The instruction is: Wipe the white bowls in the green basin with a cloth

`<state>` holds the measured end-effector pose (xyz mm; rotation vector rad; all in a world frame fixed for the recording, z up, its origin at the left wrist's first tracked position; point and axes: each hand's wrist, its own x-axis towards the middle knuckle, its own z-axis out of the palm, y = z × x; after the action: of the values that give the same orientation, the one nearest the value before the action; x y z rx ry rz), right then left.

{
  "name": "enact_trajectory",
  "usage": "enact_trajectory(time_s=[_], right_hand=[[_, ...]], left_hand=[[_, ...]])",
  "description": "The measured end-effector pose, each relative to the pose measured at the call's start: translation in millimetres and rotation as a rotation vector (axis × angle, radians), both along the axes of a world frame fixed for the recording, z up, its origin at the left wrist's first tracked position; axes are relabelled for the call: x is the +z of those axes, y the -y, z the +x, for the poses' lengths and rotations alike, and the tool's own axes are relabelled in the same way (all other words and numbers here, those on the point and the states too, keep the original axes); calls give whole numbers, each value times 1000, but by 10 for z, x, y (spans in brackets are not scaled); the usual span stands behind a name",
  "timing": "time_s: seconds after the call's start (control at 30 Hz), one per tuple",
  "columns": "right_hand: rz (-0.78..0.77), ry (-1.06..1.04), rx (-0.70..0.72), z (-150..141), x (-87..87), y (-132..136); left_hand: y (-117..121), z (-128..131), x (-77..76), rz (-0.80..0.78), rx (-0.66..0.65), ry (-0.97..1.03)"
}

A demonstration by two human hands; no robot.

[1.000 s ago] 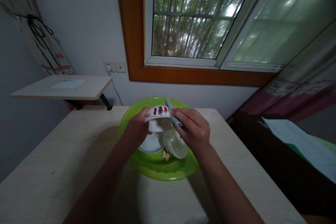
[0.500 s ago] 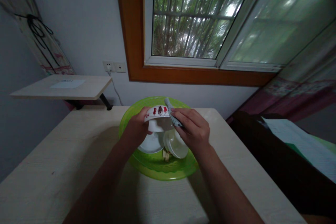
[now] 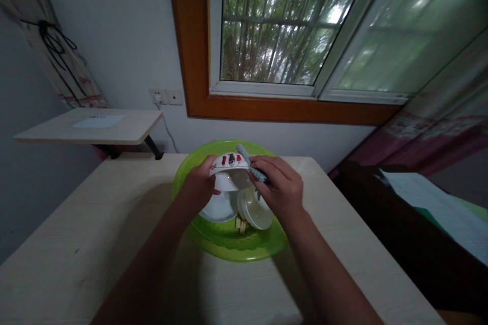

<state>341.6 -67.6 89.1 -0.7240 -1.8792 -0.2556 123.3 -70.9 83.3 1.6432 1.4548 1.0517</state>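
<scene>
A white bowl [image 3: 229, 161] with red and dark patterns on its outside is tilted on its side above a green basin [image 3: 213, 251]. My left hand [image 3: 201, 183] is closed on the bowl's left edge. In my right hand [image 3: 280, 181] is a bunched grey cloth [image 3: 247, 156], pressed at the bowl's right side. Below, inside the basin, lie a white dish [image 3: 219, 208] and cream-coloured bowls [image 3: 261, 212] tipped to the right. Small pale wooden pieces [image 3: 241, 224] sit against those bowls.
The basin stands on a pale wooden table [image 3: 145, 244]. A small raised shelf [image 3: 95, 132] with a paper on it is at the back left. Behind are a wall socket [image 3: 165, 97] and a window; papers [image 3: 434, 208] lie on a dark surface at right.
My right hand and the cloth have shifted slightly, the cloth's top end tilting a little to the left. My left hand and the bowl stay nearly in place.
</scene>
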Motion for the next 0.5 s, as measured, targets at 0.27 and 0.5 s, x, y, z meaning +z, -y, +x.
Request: enact_trajectory(time_s=[0.27,0.5], right_hand=[[-117,-4,-24,0,-22,-47],[-552,143,-91,-31,-29,-95]], left_hand=[[-36,-32,-53,24,3,21],[-8,-22,-1,155,30,-292]])
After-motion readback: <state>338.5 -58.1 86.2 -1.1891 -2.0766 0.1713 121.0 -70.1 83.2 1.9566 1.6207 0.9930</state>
